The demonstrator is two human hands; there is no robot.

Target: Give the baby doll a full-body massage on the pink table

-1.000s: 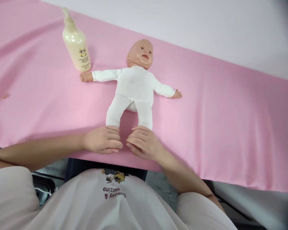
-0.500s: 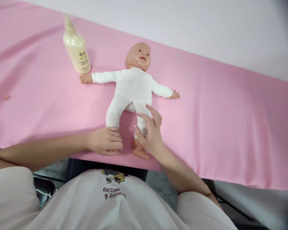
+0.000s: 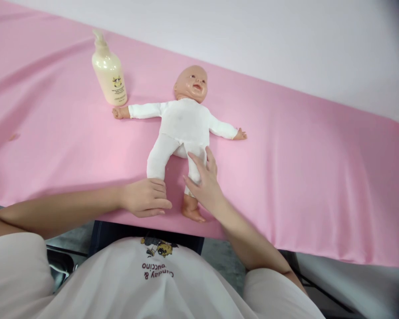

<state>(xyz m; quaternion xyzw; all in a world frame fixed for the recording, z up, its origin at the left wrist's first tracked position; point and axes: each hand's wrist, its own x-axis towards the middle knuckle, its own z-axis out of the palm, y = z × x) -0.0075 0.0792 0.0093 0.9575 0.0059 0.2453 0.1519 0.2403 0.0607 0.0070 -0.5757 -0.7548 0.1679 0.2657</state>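
A baby doll point(image 3: 184, 122) with a bald plastic head and a white cloth body lies on its back, arms spread and feet towards me. My left hand point(image 3: 145, 197) is closed round its lower leg on the left, hiding that foot. Over the doll's other leg is my right hand point(image 3: 206, 184), its fingers apart, curved and partly covering the thigh and knee. Whether the fingertips press on the cloth I cannot tell. Below that hand the doll's bare foot point(image 3: 192, 209) shows.
A cream pump bottle point(image 3: 111, 79) with a cow picture stands by the doll's hand on the left. Pink cloth point(image 3: 306, 177) with creases covers the table, whose front edge runs close to my body. A white surface point(image 3: 286, 44) lies beyond the cloth.
My right hand has moved slightly left and down, closer over the doll's leg. My left hand stays at the other leg, its fingers a little shifted. The view has tipped slightly.
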